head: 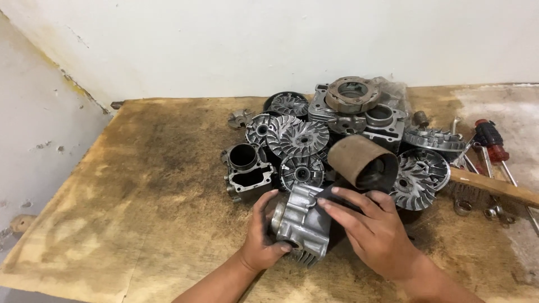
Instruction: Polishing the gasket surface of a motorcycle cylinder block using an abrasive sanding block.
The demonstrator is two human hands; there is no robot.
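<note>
A finned metal cylinder block [300,227] is gripped by the left hand [264,235], whose fingers are curled around its left side and lower edge, with the thumb laid along its top. The block is held just above the table [140,191], its fins pointing down and toward the person. A dark strip of abrasive sheet [337,199] is pressed against the upper right face of the block by the right hand [373,227], whose fingers are stretched flat over the sheet; nothing is enclosed by this hand, the sheet being pinned only under the fingertips.

Directly beyond the right hand, a rust-brown cylindrical drum [359,163] is seen lying on its side, its open mouth turned toward that hand. To the right of the drum and just past the right hand, a finned pulley disc [415,185] is found. Beyond the left hand, a second cylinder block [247,168] with an open bore is set upright, and behind it several more finned discs [297,137] are piled together. Farther back, a clutch ring [351,92] is perched on an engine casing [376,120].

Well to the right of the right hand, a wooden-handled wire brush [488,188], wrenches [494,210] and a red-handled screwdriver [489,139] are laid on the table.
</note>
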